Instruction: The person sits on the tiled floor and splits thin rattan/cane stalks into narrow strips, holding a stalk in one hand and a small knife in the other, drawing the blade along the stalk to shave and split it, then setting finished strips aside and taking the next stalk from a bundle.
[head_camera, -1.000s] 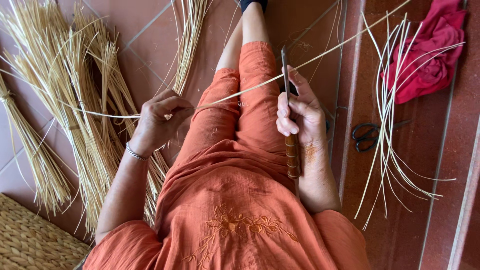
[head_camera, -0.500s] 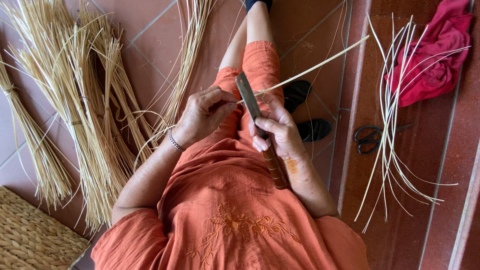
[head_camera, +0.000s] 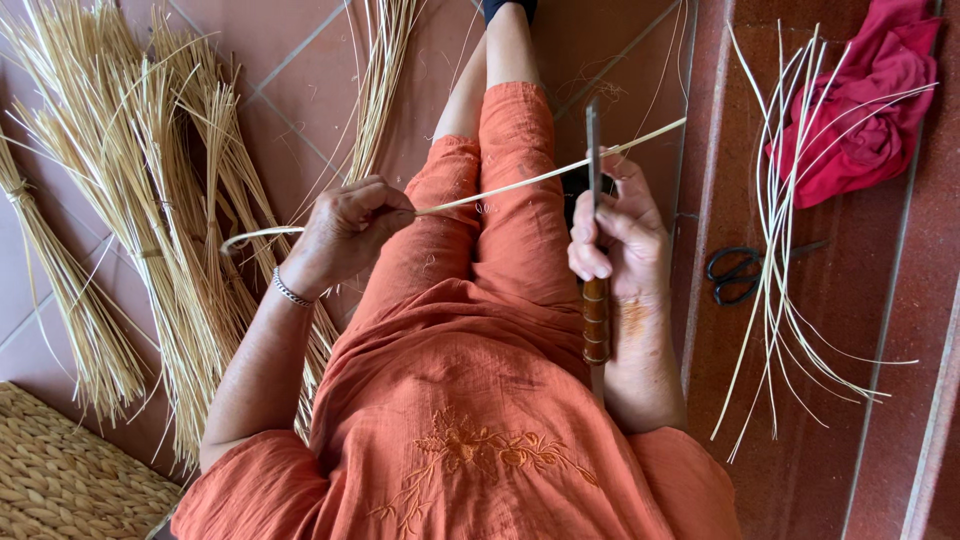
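Floor of reddish-pink square tiles (head_camera: 300, 100) with pale grout lines, daylit evenly. Toward 3 o'clock, darker speckled red terrazzo steps (head_camera: 860, 400) edged by thin metal strips. At 7 o'clock, corner of a woven tan straw mat (head_camera: 60, 480). At 1 o'clock, a crumpled red cloth (head_camera: 860, 110) lies on the terrazzo. No walls, furniture or windows in view.

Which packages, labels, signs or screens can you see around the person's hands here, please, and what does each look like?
None in view: no package, label, sign or screen.
Only loose things lie about: bundles of pale straw on the tiled floor at left, a red cloth at upper right, black scissors beside loose strips.
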